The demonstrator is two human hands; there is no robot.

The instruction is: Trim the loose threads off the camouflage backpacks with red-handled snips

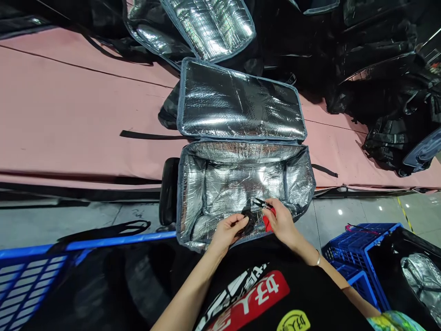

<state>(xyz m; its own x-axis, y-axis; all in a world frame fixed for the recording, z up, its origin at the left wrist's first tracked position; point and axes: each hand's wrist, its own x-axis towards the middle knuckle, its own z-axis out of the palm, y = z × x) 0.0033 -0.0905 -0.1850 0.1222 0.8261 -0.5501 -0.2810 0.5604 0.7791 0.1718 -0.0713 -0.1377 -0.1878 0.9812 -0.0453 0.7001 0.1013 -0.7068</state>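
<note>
An insulated cooler bag [243, 186] with a silver foil lining stands upright in front of me, its foil-lined lid [243, 103] folded back. Over its near rim, my left hand [230, 229] pinches a small black piece [248, 220] that looks like strap or webbing; its exact kind is unclear. My right hand [280, 223] is closed around small dark snips [262, 203], whose tips point left, close to the black piece. Something red [268, 220], maybe the handle, shows at the right fingers. A black strap [151, 135] extends left from the bag.
The bag rests at the near edge of a pink-covered table [79, 110]. More foil-lined bags [213, 27] lie behind it, and black bags [389, 138] are piled on the right. Blue plastic crates stand at my left [31, 280] and right [365, 257].
</note>
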